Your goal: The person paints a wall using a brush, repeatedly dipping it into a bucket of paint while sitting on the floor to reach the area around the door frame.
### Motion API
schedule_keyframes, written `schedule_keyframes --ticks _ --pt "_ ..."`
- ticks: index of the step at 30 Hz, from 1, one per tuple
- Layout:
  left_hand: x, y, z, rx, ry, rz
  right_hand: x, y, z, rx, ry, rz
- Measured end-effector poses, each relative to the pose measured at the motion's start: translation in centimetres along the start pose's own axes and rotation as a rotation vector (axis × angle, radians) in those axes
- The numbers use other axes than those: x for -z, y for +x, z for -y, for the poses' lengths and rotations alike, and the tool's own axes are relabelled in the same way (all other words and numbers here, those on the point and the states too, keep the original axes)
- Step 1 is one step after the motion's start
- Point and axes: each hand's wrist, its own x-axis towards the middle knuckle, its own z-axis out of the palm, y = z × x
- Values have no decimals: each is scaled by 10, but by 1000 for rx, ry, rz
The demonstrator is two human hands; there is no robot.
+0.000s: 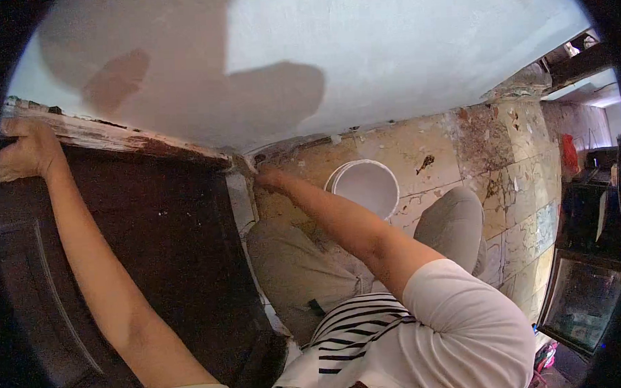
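Observation:
At the far left, my left hand point(28, 149) has its fingers curled around the outer end of a worn wooden door frame point(137, 140) with flaking white and brown paint. My right hand point(272, 179) reaches low to the corner where the frame's foot meets the white wall point(401, 54). Its fingers are bent together against that corner; a small pale bit shows beside them, and whatever they hold is hidden. A white bucket point(329, 183) stands on the floor just right of my right forearm.
Dark wooden door panels point(141, 227) fill the left side. My bent knees point(452, 227) flank the bucket. Stained, cracked floor tiles point(418, 139) run along the wall. At the right are a dark glass-fronted cabinet point(581, 297) and a red item point(569, 154).

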Motion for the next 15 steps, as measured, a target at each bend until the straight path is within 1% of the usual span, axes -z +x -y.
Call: schedule_keyframes --ticks 1,3,5,6,7,8,9,10,11,12,13,14,15 --pt "0 -2 -3 45 60 31 11 -13 -4 -85 132 -56" --pt "0 -11 -6 137 182 97 37 -44 -27 -192 232 -130" --pt "-1 -16 -8 236 303 160 61 -88 -64 -306 310 -183" --pt "-4 -16 -4 243 304 158 78 -117 -82 -361 345 -191" --pt "-9 -15 4 133 312 39 105 -154 -89 -429 387 -161" --pt "-8 -14 4 21 316 -76 92 -172 -119 -446 332 -350" --pt "-7 -16 2 25 313 -73 81 -196 -153 -524 340 -242" --pt "1 -14 -8 152 323 92 58 -206 -202 -556 366 -239" --pt "5 -13 -14 279 330 257 -29 -205 -314 -327 117 -444" --pt "-1 -19 -6 286 326 256 25 -269 -272 -634 175 -353" --pt "-12 -29 10 158 364 159 -35 -295 -346 -537 311 -633" --pt "-19 -36 19 31 402 63 3 -332 -317 -758 382 -510" --pt "-16 -37 15 41 399 64 42 -371 -287 -977 451 -381"
